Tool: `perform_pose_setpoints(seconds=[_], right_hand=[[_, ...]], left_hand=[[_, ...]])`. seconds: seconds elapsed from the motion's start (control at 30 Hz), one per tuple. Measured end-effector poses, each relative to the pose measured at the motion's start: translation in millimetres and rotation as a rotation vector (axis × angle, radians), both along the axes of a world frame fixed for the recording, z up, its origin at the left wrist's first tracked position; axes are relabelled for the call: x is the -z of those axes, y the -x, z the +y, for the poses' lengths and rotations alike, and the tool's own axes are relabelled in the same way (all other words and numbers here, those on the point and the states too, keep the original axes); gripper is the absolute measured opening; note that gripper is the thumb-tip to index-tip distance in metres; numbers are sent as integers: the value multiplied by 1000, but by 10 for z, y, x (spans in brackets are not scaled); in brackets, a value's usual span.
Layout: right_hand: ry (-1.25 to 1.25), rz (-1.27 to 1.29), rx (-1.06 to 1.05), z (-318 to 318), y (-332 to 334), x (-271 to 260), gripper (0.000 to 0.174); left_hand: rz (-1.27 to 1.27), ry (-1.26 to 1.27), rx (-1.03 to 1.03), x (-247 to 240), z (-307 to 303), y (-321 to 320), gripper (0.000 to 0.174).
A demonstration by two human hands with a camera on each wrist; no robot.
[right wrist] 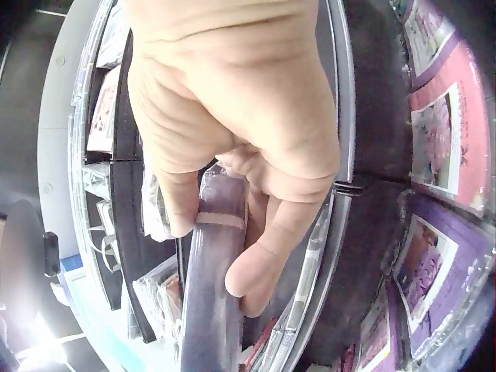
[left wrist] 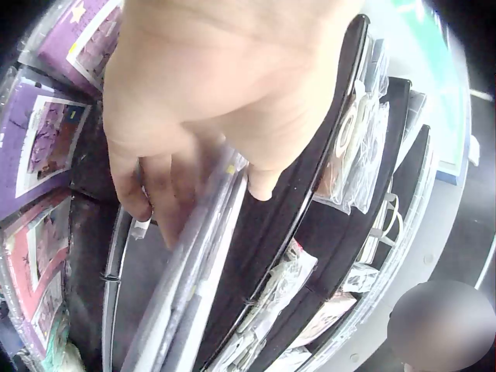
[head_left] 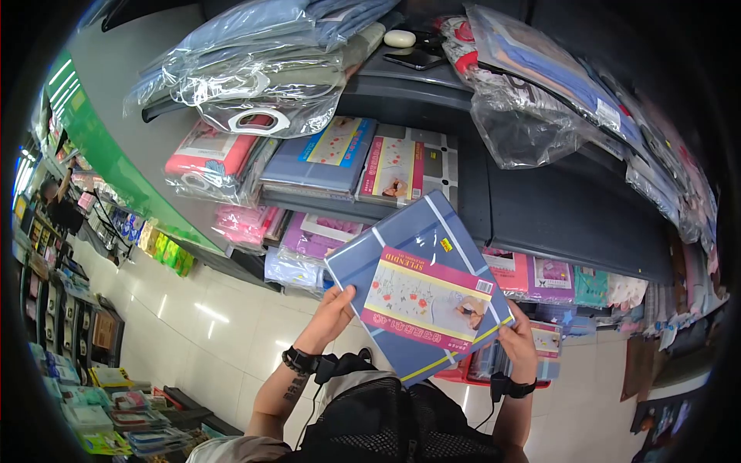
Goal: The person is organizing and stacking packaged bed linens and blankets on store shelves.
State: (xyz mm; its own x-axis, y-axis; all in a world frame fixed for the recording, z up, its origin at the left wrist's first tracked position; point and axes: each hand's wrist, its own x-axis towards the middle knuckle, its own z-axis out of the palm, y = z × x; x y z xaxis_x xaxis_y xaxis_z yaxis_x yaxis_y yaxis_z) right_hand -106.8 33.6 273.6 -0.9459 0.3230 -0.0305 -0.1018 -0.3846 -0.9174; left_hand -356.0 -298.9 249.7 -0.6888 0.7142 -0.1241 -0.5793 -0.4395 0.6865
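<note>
Packet (head_left: pixel 421 289) up in both hands now, turned like a diamond, one corner aimed at the dark shelf (head_left: pixel 571 224); from the left, the left hand (head_left: pixel 332 312) pinches its left side, thumb on top, fingers beneath; up from that hand, beyond the packet, lie the shelved packs (head_left: pixel 309 170), the left hand looking nearer to them; mid-view it's the packet, close to square, long axis hard to call; then the right hand (head_left: pixel 521 339), gripping the right corner between thumb and fingers.
</note>
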Motion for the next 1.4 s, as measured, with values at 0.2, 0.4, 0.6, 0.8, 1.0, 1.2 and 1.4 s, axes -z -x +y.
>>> perform_pose_setpoints(seconds=[0.2,0.4,0.6,0.8,1.0,1.2,1.4], right_hand=[[178,84,68,-229,69,126,65],[289,109,161,-305,537,61,56],[76,93,181,-146,1479,-276,51],[-315,-37,281,-23,2273,-474,61],[-1095,-220,521,135,2384,-85,74],[-952,3,426,238,2478,-4,75],[-1088,2,541,187,2468,-39,68]], left_hand=[[118,-258,161,-199,121,-35,73],[393,-84,221,-344,197,-166,102],[677,140,-83,-461,428,205,92],[1343,758,-660,-632,768,1059,59],[1494,866,-796,-352,875,1263,51],[1619,939,-862,-504,954,1230,48],[1817,904,-674,-449,1107,1304,50]])
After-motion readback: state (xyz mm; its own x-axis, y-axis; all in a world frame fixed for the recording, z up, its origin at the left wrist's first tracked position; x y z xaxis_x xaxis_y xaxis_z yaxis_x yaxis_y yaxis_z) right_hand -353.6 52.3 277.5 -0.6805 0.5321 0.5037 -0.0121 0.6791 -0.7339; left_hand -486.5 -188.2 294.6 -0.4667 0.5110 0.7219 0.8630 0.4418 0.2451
